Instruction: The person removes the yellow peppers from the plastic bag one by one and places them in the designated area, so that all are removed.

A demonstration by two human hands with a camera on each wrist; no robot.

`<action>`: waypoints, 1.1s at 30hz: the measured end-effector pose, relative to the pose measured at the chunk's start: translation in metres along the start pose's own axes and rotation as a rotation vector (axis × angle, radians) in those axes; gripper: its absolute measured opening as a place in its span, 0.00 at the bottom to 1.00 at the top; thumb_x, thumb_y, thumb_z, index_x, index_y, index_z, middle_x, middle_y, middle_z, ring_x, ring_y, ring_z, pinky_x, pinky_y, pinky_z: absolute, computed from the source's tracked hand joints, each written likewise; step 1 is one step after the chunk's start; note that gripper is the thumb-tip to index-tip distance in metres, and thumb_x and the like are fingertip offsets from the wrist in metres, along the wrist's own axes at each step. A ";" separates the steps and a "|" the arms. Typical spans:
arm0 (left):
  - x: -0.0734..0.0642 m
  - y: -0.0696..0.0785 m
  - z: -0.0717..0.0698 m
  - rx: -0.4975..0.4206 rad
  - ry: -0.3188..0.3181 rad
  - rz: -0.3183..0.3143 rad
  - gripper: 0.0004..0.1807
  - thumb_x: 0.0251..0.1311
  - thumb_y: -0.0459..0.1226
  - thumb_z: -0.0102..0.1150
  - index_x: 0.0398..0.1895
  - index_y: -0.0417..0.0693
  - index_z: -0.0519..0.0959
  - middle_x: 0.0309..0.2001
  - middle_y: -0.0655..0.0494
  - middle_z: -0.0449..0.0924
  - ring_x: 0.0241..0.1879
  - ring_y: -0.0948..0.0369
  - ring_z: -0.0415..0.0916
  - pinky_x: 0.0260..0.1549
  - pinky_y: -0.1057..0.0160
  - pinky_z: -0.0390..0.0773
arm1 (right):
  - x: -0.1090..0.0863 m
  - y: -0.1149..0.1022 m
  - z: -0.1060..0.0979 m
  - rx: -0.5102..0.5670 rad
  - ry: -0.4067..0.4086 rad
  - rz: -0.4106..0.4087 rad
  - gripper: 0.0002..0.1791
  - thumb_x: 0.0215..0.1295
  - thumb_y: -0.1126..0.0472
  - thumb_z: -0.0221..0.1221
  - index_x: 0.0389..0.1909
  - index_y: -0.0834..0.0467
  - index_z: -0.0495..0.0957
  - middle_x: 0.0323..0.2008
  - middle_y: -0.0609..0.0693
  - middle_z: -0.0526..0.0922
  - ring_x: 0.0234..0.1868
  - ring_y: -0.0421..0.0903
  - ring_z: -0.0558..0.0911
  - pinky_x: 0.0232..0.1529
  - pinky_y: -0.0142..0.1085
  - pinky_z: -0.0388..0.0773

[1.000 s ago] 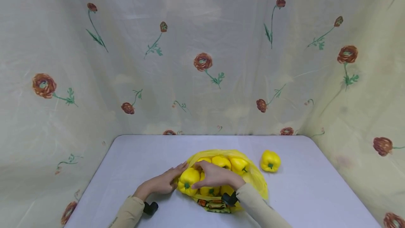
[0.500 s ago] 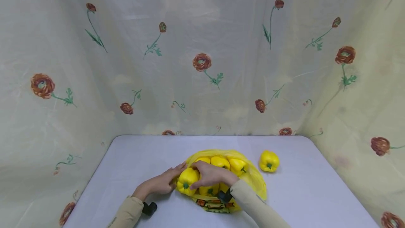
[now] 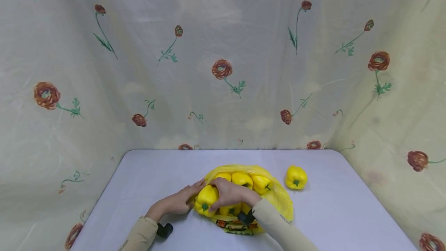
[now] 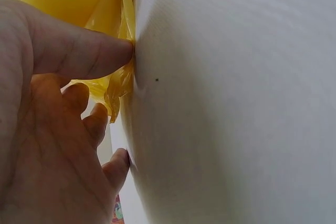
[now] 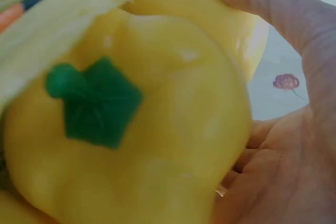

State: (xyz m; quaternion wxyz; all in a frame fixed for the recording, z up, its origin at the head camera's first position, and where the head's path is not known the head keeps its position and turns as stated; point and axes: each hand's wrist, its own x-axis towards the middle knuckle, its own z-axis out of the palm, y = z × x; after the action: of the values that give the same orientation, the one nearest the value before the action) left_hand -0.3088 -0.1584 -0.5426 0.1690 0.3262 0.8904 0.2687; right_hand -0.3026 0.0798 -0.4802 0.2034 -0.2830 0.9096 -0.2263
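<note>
A yellow bell pepper [image 3: 205, 200] is gripped by my right hand [image 3: 230, 195] at the left side of a yellow plastic bag [image 3: 283, 202]. Its green stem faces me in the head view. In the right wrist view the thumb lies on this pepper [image 5: 231, 30], behind a nearer pepper [image 5: 173, 103] with a green stem. Several more yellow bell peppers [image 3: 261, 183] lie in the bag's open mouth, partly hidden by my right hand. My left hand [image 3: 177, 201] holds the bag's left edge; in the left wrist view the bag's film [image 4: 118, 85] runs between thumb and fingers.
One loose yellow bell pepper [image 3: 296, 177] stands on the white table [image 3: 334, 208], right of the bag. Dark printing [image 3: 237, 226] marks the bag's near side. A flower-patterned curtain [image 3: 258, 69] closes off the back and both sides. Each wrist carries a small black camera [image 3: 164, 230].
The head view has shifted very slightly. Both hands, the gripped bell pepper and the bag stay almost where they were.
</note>
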 end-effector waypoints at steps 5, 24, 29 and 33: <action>0.000 -0.001 0.000 -0.004 0.003 -0.010 0.45 0.59 0.28 0.46 0.78 0.61 0.43 0.79 0.60 0.37 0.77 0.56 0.38 0.74 0.43 0.41 | -0.002 0.002 0.003 0.030 0.017 -0.026 0.48 0.49 0.39 0.69 0.68 0.55 0.63 0.63 0.49 0.70 0.54 0.39 0.73 0.58 0.37 0.74; 0.001 -0.001 -0.002 -0.064 0.009 -0.018 0.37 0.65 0.38 0.45 0.77 0.59 0.47 0.78 0.59 0.40 0.77 0.54 0.39 0.73 0.40 0.40 | -0.023 0.000 -0.007 0.092 0.092 -0.083 0.50 0.49 0.39 0.69 0.71 0.52 0.59 0.65 0.48 0.66 0.52 0.38 0.72 0.56 0.37 0.74; 0.001 0.001 -0.002 -0.105 0.008 -0.032 0.34 0.69 0.41 0.44 0.77 0.58 0.48 0.78 0.58 0.41 0.77 0.53 0.38 0.73 0.39 0.38 | -0.027 0.001 -0.009 0.123 0.108 -0.100 0.51 0.49 0.40 0.69 0.71 0.53 0.58 0.64 0.48 0.66 0.53 0.39 0.72 0.55 0.37 0.75; 0.001 0.001 -0.002 -0.132 0.009 -0.042 0.33 0.72 0.48 0.40 0.77 0.57 0.47 0.78 0.58 0.41 0.77 0.53 0.38 0.73 0.40 0.36 | -0.030 0.003 -0.010 0.134 0.121 -0.101 0.50 0.49 0.40 0.69 0.71 0.51 0.58 0.65 0.48 0.65 0.54 0.39 0.72 0.57 0.38 0.74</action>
State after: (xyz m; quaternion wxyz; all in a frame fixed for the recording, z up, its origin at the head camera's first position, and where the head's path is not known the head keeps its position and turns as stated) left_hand -0.3099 -0.1580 -0.5404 0.1916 0.2944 0.8782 0.3247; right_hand -0.2857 0.1032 -0.4667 0.1550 -0.3002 0.8875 -0.3134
